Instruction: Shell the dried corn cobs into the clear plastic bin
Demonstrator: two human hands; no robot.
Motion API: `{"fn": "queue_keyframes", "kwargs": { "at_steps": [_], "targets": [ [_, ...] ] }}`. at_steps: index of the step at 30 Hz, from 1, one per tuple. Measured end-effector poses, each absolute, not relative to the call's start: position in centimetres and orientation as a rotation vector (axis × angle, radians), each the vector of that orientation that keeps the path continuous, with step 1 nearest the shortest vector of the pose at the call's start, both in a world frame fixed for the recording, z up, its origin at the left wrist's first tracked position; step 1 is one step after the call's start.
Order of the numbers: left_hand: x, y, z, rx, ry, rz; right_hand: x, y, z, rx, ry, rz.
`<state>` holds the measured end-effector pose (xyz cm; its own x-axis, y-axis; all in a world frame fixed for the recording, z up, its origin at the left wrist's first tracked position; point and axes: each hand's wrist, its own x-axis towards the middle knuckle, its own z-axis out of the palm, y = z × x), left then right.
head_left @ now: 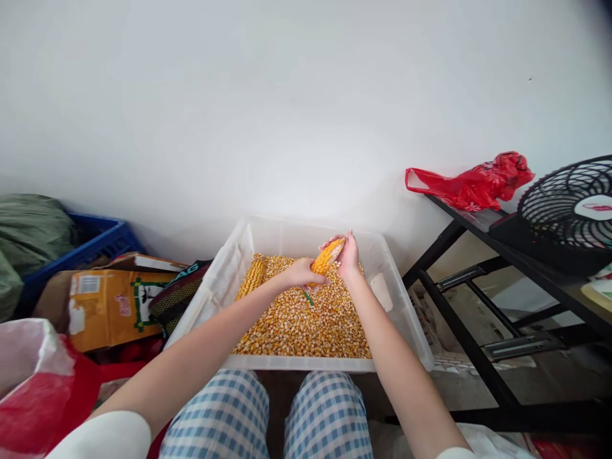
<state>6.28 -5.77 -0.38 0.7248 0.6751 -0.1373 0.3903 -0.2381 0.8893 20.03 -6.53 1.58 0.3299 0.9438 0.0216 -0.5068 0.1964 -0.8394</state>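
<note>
Left hand: from my remote view, I saw the left hand [302, 273] closed around the lower end of a corn cob [327, 256].
Right hand: the right hand [350, 256] was cupped about the upper end, its fingers partly hidden from me behind it.
Held cob: it sat tilted between both hands, above the kernels, a pale patch showing beside the right hand.
Kernels: I saw loose kernels [301, 328] spread beneath both hands, inside a translucent tub [306, 363].
Second cob: another cob [253, 274] lay on them, left of the left hand.
Green piece: just below the left hand; I could not identify the green piece [307, 297].
Far left of the left hand: a cardboard box [108, 312] and a blue crate [102, 239].
Right of the right hand: a black table [482, 220] bore a red bag [478, 185] and a fan [568, 204].
</note>
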Motion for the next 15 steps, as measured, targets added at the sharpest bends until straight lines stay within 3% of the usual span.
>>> {"fn": "queue_keyframes", "kwargs": {
  "at_steps": [8, 11, 15],
  "targets": [
    [7.0, -6.3, -1.0, 2.382, 1.447, 0.553, 20.9, -6.0, 1.4, -0.987, -0.649, 1.038],
    [7.1, -6.8, -0.6, 2.450, 1.504, 0.519, 20.7, -6.0, 1.4, -1.049, -0.648, 0.905],
    [7.5, -7.9, -0.2, 2.550, 1.468, 0.525, 20.2, -6.6, 1.2, -0.854, -0.492, 1.069]
  ]
}}
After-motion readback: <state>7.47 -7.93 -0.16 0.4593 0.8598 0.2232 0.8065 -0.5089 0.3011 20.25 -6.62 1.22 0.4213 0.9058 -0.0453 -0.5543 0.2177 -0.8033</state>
